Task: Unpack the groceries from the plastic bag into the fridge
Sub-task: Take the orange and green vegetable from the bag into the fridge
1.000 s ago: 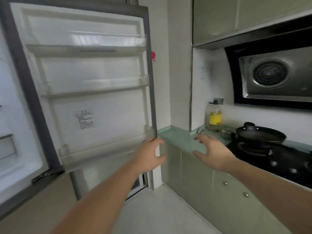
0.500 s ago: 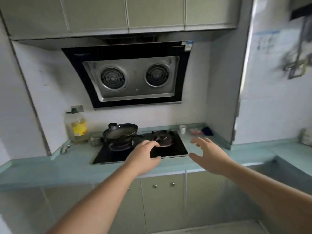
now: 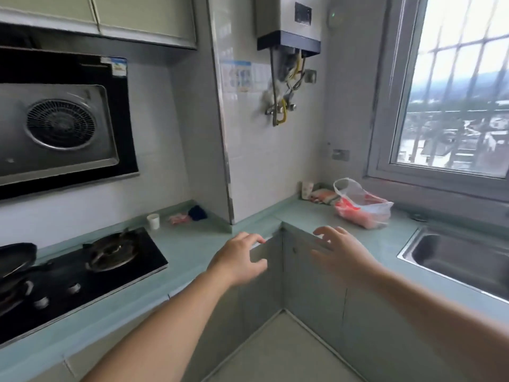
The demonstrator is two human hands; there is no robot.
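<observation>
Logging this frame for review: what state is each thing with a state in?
plastic bag: on the counter, mouth open, untouched
left hand: empty, fingers loosely curled
right hand: empty, fingers spread
sink: looks empty where visible
window: appears closed
paper cup: upright

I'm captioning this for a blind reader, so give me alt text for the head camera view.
A person's empty left hand and right hand reach over a corner countertop toward a plastic bag lying under a window. A gas stove is at left, a sink at right.
</observation>
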